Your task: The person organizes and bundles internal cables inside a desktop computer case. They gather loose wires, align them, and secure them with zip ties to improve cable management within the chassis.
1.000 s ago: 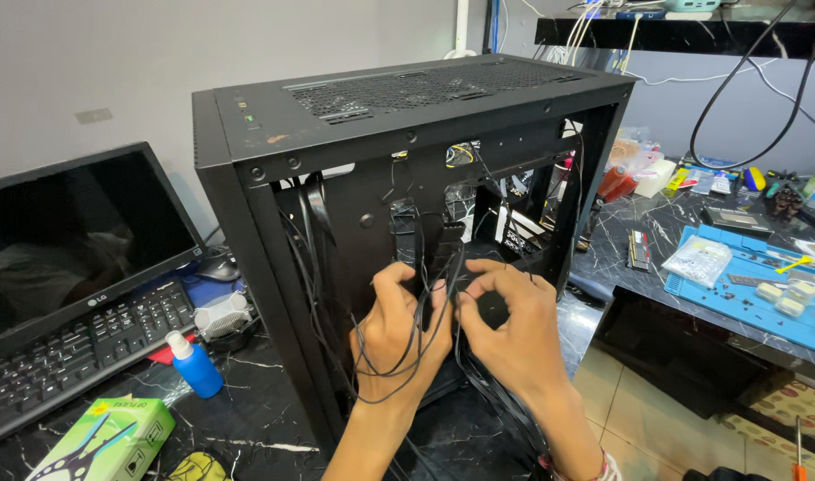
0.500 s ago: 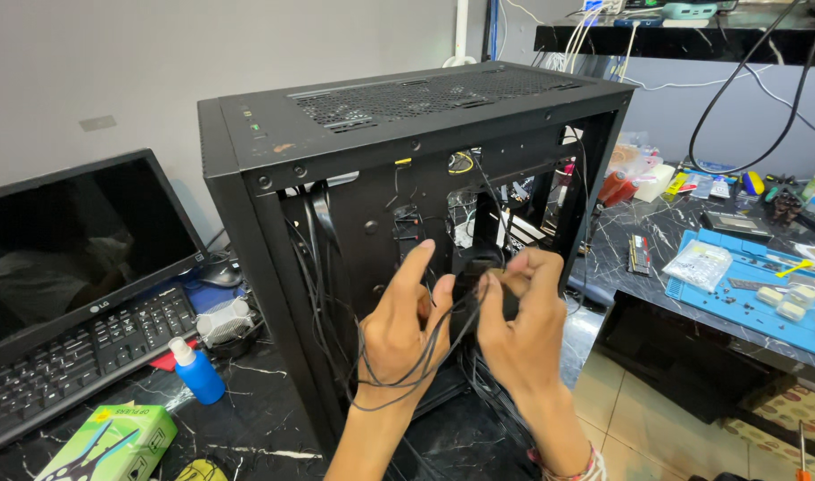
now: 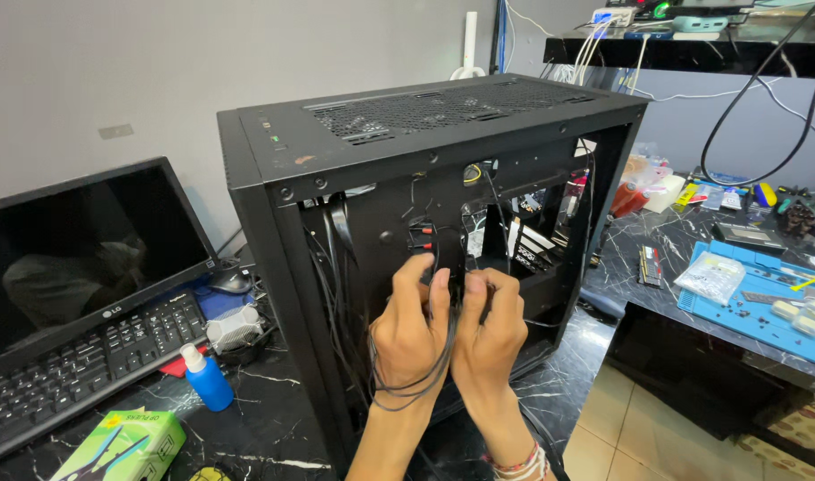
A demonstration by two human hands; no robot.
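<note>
While I am gathering the black cables [image 3: 423, 379] against the open side of the computer case [image 3: 425, 142], near the tabletop's front edge, my left hand [image 3: 414, 328] and right hand [image 3: 488, 331] are pinching them together, keeping the loop bunched.

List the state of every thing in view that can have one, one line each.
computer case: upright, side panel off, interior exposed
black cables: bunched, looped below the hands
left hand: closed on the black cables
right hand: closed on the black cables
monitor: screen dark
blue bottle: upright, white cap on
green box: lying flat, closed
</note>
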